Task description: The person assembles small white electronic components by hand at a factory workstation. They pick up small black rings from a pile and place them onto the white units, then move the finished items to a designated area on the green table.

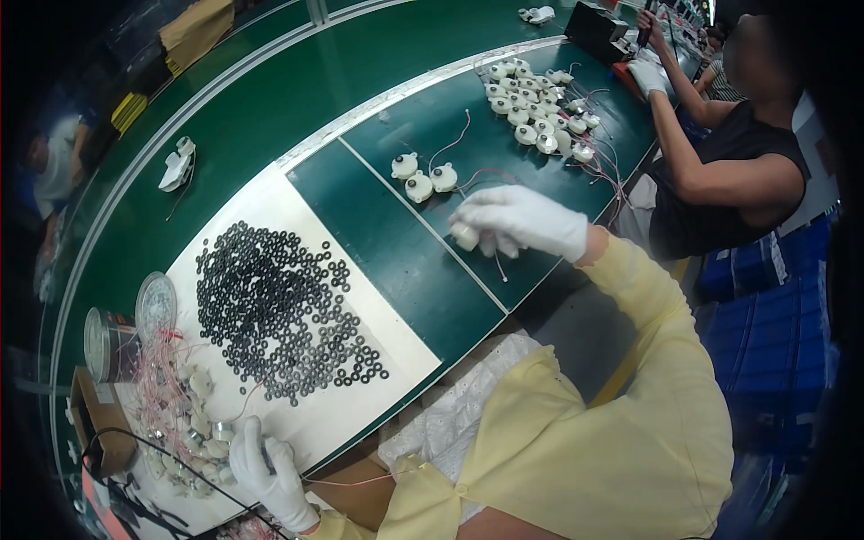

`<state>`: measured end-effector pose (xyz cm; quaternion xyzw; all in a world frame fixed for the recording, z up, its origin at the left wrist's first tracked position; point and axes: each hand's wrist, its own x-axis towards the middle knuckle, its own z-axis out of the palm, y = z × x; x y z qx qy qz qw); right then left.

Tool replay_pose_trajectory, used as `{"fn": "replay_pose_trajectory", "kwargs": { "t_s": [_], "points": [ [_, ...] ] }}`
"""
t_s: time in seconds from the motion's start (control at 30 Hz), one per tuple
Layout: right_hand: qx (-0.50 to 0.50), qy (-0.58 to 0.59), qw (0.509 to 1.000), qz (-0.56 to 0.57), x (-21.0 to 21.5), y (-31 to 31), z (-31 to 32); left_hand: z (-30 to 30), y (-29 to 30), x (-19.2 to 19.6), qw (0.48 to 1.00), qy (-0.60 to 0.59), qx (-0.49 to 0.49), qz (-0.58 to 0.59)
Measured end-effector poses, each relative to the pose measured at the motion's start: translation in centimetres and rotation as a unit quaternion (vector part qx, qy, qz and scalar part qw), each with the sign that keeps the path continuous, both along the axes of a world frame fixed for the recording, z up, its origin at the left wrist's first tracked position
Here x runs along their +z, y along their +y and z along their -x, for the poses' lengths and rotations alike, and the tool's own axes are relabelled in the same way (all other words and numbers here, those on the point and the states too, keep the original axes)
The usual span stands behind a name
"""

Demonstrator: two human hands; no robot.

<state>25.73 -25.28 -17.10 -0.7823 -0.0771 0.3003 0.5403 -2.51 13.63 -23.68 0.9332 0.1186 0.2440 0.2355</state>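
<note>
The person's right hand (522, 220), in a white glove, is closing around a small white round motor (465, 236) on the green table (270, 108), with three more motors (423, 175) lying near at about ten o'clock from it. The left hand (265, 472), also gloved, is resting at the lower edge of a heap of motors with red wires (184, 405). Black rings (279, 306) are lying spread over a white sheet (396, 337) between the hands. At two o'clock a co-worker's gloved hand (648, 76) is working beside a cluster of motors (535, 103).
</note>
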Motion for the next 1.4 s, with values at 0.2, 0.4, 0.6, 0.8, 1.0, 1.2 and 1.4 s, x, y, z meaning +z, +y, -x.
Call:
{"fn": "replay_pose_trajectory", "kwargs": {
  "t_s": [0.2,0.4,0.6,0.8,1.0,1.2,1.4],
  "points": [
    [0.077,-0.31,0.929,0.188,-1.0,0.9,-0.7,0.0,0.5,0.2,0.998,0.007,-0.038,-0.059],
    [0.036,-0.469,0.807,0.357,-1.9,-0.4,-1.1,-0.1,0.5,0.3,0.997,0.003,-0.036,-0.064],
    [-0.046,-0.461,0.83,0.31,2.5,-1.1,0.7,-0.2,0.2,0.0,0.999,0.0,-0.022,-0.037],
    [-0.039,-0.506,0.801,0.318,7.3,0.3,4.2,0.0,0.2,0.2,1.0,0.006,-0.01,-0.015],
    [0.184,-0.634,0.689,0.299,6.5,2.5,2.9,-0.1,0.1,0.0,1.0,0.004,-0.006,-0.018],
    [0.104,-0.561,0.759,0.313,0.2,0.8,0.8,-0.2,0.2,0.4,0.998,0.015,-0.035,-0.049],
    [0.077,-0.61,0.728,0.303,-1.1,1.8,-0.4,-0.8,-1.0,3.2,0.985,0.039,-0.074,-0.148]
  ]
}}
